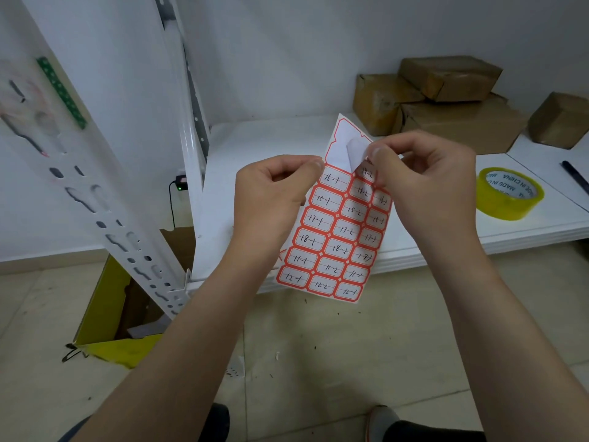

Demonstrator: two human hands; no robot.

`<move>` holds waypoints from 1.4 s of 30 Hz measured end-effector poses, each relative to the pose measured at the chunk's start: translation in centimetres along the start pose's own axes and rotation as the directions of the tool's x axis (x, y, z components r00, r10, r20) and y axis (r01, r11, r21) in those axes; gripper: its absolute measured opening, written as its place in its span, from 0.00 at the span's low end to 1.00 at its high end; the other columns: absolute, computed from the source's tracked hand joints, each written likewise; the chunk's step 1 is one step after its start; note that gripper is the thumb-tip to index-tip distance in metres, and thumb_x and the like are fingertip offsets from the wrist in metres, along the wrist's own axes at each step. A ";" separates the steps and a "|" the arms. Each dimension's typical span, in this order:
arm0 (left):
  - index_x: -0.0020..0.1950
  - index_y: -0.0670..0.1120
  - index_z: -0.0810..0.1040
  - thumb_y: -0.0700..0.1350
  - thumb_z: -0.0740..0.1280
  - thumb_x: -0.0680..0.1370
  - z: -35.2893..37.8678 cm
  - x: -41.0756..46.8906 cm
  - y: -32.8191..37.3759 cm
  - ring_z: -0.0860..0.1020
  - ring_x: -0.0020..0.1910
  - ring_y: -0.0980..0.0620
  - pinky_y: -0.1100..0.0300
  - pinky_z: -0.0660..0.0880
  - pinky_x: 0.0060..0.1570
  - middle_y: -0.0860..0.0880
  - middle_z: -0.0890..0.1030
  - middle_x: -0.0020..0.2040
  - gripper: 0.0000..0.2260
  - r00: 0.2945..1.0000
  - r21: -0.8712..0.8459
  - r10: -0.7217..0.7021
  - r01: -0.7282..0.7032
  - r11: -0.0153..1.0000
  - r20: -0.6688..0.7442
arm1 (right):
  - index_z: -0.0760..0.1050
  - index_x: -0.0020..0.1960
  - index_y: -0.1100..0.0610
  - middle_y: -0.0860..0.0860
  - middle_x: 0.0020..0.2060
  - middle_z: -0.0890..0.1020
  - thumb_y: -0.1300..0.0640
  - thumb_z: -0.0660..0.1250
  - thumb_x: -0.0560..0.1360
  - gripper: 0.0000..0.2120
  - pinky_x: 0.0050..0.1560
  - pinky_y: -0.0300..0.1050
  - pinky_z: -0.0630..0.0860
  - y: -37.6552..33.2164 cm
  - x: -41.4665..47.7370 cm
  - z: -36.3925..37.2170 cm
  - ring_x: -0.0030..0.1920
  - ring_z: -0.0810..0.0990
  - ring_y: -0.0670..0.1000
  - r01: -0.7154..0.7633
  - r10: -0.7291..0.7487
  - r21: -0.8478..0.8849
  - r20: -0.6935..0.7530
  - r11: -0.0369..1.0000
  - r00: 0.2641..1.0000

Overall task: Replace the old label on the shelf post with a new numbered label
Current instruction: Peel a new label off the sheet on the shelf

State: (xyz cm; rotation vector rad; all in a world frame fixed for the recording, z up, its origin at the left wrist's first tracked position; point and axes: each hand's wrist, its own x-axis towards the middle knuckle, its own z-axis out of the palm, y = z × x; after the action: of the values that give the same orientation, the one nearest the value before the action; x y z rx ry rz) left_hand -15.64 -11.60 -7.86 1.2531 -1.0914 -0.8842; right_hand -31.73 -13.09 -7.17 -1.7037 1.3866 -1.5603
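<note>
A sheet of red-bordered labels with handwritten numbers hangs in front of me over the shelf edge. My left hand pinches the sheet's left edge near the top. At the sheet's upper right, my right hand pinches a label whose white back curls away from the backing. The white perforated shelf post slants across the left. On the post's upper part sit a green strip and smeared label residue.
A white shelf board carries brown cardboard boxes at the back right, a roll of yellow tape and a black pen. An open yellow carton stands on the floor beside the post.
</note>
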 end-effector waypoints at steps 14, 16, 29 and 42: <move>0.42 0.57 0.82 0.49 0.71 0.79 0.1 0.3 -0.5 0.82 0.32 0.68 0.77 0.71 0.25 0.64 0.84 0.33 0.06 0.998 0.009 -0.044 0.044 0.999 -0.038 | 0.83 0.45 0.48 0.41 0.38 0.87 0.54 0.69 0.82 0.07 0.31 0.38 0.83 -0.1 0.6 -0.5 0.32 0.86 0.45 -0.182 0.187 0.114 -0.027 0.977 0.982; 0.42 0.57 0.82 0.49 0.70 0.79 0.1 0.4 -0.6 0.82 0.32 0.69 0.78 0.70 0.25 0.64 0.84 0.33 0.06 0.998 0.017 -0.049 0.050 0.999 -0.044 | 0.83 0.46 0.49 0.42 0.39 0.87 0.54 0.69 0.82 0.07 0.31 0.39 0.84 -0.1 0.6 -0.5 0.32 0.85 0.45 -0.188 0.194 0.121 -0.033 0.975 0.981; 0.49 0.52 0.85 0.47 0.69 0.79 2.5 1.7 -1.9 0.81 0.31 0.56 0.63 0.69 0.29 0.55 0.88 0.43 0.05 0.947 -0.185 -0.314 0.297 0.937 -0.067 | 0.84 0.44 0.50 0.45 0.39 0.87 0.56 0.69 0.81 0.08 0.30 0.42 0.82 0.5 0.4 -1.4 0.32 0.86 0.50 -0.224 0.230 0.095 -0.061 0.970 0.971; 0.48 0.50 0.81 0.50 0.70 0.78 3.5 2.8 -1.5 0.80 0.37 0.52 0.60 0.71 0.32 0.54 0.77 0.37 0.05 0.907 -0.204 -0.420 0.404 0.892 -0.039 | 0.85 0.41 0.50 0.46 0.33 0.82 0.57 0.72 0.77 0.08 0.32 0.39 0.72 1.5 0.7 -0.7 0.33 0.79 0.46 -0.182 0.187 0.050 -0.132 0.982 0.973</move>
State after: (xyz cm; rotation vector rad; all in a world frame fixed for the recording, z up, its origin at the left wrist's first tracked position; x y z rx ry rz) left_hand -18.13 -15.47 -9.00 1.3688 -0.6607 -1.2167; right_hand -32.99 -14.09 -7.92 -1.4245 1.5254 -1.6111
